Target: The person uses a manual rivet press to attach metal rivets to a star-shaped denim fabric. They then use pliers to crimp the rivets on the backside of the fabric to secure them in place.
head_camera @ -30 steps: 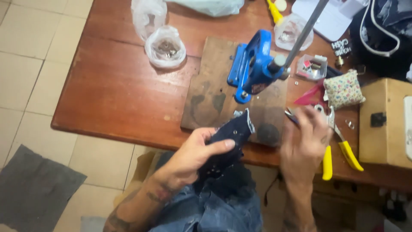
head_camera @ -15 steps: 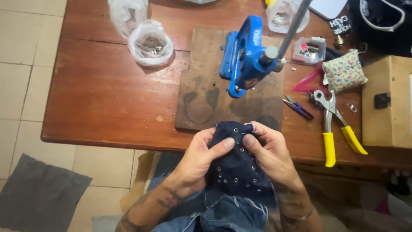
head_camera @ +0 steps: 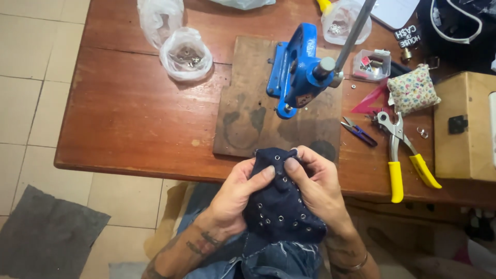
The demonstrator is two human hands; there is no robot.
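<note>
Pinching a dark eyelet-studded cloth (head_camera: 279, 206) at the desk (head_camera: 129, 119) edge below the blue press (head_camera: 299, 72), left hand (head_camera: 237, 196) and right hand (head_camera: 320, 191) grip closed on its upper edge; soft, light, probably best held between eyelets.

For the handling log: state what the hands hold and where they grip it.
Both the left hand and right hand pinch the upper edge of the dark eyelet-studded fabric piece.

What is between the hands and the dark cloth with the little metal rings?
Nothing visible. The left hand and the right hand both grip the dark eyelet-studded cloth directly at the table edge, thumbs pressed on its top.
</note>
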